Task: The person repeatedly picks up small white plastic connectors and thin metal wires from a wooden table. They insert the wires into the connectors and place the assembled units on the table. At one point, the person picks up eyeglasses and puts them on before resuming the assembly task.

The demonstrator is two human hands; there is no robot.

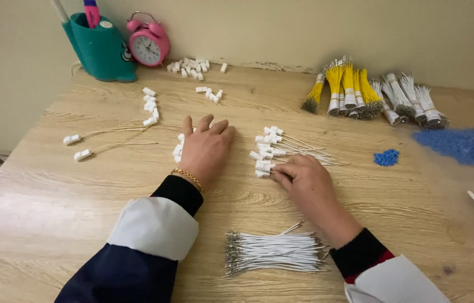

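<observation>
Here, at the far left of the desk (pixel 52 213), two finished leads with white connectors (pixel 77 147) lie apart from the rest, and behind them stand a teal holder (pixel 102 50) and a pink alarm clock (pixel 148 44). A short column of loose white housings (pixel 150 106) runs toward the left hand (pixel 206 148), which rests flat, palm down, fingers spread, its grip open and holding nothing; a few housings peek out at its left edge. To the right, the right hand (pixel 304 179) pinches at the near end of a fanned row of terminated wires (pixel 273 151), thumb and forefinger closed on one white connector at the bottom of the row. Below both hands a bundle of bare white wires (pixel 273 252) waits near the desk's front edge. Farther right, yellow and white wire bundles (pixel 360 90) lie by the wall, with a small blue heap (pixel 387 157) and a larger blue spread (pixel 464 147) of beads beyond. By my judgement the step in hand is sorting or seating a connector on its wire; the next move calls for a steady pinch and the left hand to bring a housing.
</observation>
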